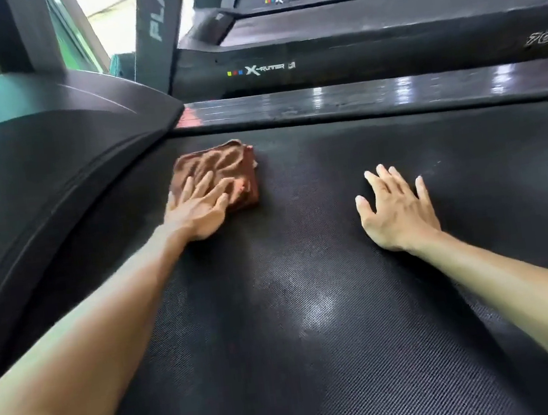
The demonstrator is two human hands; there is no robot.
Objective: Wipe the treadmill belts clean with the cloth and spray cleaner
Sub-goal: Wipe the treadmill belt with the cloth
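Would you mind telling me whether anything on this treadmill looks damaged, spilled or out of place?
Nothing stands out. The brown cloth lies bunched under the left hand, the right hand rests flat on the belt, which looks intact.

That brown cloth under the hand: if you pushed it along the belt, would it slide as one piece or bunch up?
Probably bunches a little. The brown cloth looks soft and floppy: it already shows ridges ahead of the left hand pressing it. The belt is textured, so it likely drags rather than glides. It seems folded in layers, which may shift.
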